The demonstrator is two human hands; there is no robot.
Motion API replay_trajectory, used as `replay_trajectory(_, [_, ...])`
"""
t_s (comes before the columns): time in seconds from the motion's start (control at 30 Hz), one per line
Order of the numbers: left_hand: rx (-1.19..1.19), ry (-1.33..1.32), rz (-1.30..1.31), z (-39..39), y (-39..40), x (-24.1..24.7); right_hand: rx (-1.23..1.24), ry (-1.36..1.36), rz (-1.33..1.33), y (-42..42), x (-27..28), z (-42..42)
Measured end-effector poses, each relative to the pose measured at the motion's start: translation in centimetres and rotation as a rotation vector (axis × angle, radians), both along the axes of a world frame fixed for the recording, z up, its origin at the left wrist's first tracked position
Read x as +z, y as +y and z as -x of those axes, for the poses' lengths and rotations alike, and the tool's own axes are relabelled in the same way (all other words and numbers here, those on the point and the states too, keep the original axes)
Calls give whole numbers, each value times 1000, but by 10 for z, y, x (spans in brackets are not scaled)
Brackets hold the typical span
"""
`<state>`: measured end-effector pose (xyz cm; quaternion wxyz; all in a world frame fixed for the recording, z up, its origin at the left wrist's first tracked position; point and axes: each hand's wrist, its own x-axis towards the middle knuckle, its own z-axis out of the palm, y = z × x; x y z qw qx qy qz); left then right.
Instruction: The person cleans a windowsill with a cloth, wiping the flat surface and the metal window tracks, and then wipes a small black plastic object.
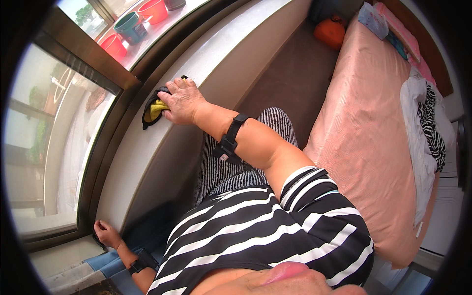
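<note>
My right hand (pixel 182 101) presses a yellow cloth with black edging (pixel 156 110) onto the pale window sill (pixel 143 158). The fingers are bent over the cloth, and part of it bunches up beside the thumb. At the lower left, my left hand (pixel 107 234) is at the near end of the sill, close to the dark metal window frame (pixel 86 195). Its fingers are curled. A dark edge shows beneath it, but whether the hand grips anything is hidden.
A sliding glass window (pixel 51 147) borders the sill. Beyond its opened part stand red buckets (pixel 153 11) and a teal bucket (pixel 131 27). A bed with a pink sheet (pixel 354 147) lies to the right. An orange object (pixel 329 32) rests on the dark floor (pixel 291 66). Blue fabric (pixel 114 263) hangs near my left arm.
</note>
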<state>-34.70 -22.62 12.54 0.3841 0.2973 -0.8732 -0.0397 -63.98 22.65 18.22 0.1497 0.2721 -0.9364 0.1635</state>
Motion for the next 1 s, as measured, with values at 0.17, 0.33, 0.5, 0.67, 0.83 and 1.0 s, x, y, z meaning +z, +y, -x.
replay_trajectory(0.17, [-816,144,-311,111,138,64,81,-61,20,2,11,1])
replay_trajectory(0.33, [-1142,-272,177,207,257,110,151,274,242,86,24,3])
replay_trajectory(0.5, [-1190,-361,222,259,281,74,-213,128,340,271,-6,-72])
replay_trajectory(0.67, [-955,-466,262,290,324,61,-858,114,387,399,-98,-201])
replay_trajectory(0.83, [-1147,-365,256,368,373,52,-1105,298,457,411,-177,-244])
replay_trajectory(1.0, [-915,-289,410,365,387,67,-1167,301,225,383,-173,-229])
